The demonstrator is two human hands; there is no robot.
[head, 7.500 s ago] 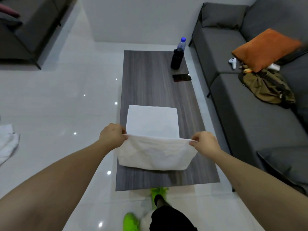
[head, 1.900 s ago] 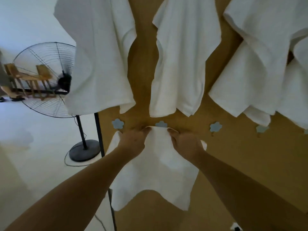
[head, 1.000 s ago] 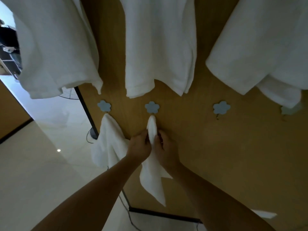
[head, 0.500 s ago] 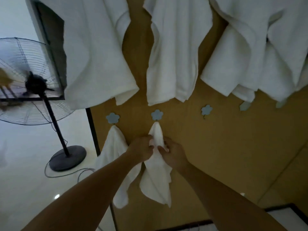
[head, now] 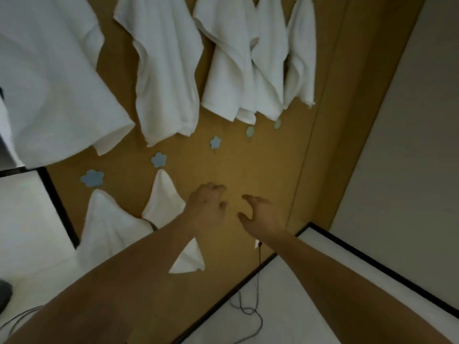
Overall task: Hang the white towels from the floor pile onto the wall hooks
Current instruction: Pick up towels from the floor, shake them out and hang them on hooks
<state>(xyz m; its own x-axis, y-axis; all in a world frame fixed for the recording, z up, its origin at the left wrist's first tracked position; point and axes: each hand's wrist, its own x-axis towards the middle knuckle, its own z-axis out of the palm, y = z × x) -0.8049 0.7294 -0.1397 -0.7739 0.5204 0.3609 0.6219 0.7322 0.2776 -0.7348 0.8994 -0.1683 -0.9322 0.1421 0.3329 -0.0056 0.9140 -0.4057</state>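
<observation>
— Where is the towel? 
— A white towel [head: 164, 202] hangs from a blue flower hook [head: 158, 159] low on the wooden wall panel [head: 248, 170], beside another hung towel [head: 106, 219]; more drape along the panel's upper edge.

— And the hands? 
— The left hand [head: 207, 209] is loosely curled, the right hand [head: 263, 217] spread; both hold nothing.

— Handling? 
— Likely soft, light and limp; best pinched at a corner. No containers visible.

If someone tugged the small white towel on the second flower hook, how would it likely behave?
Probably floppy: the small white towel drapes from one gathered corner under the flower hook. Likely light, since that peg alone bears it. A sideways or upward tug might slip it off, as nothing visibly clamps it.
</observation>
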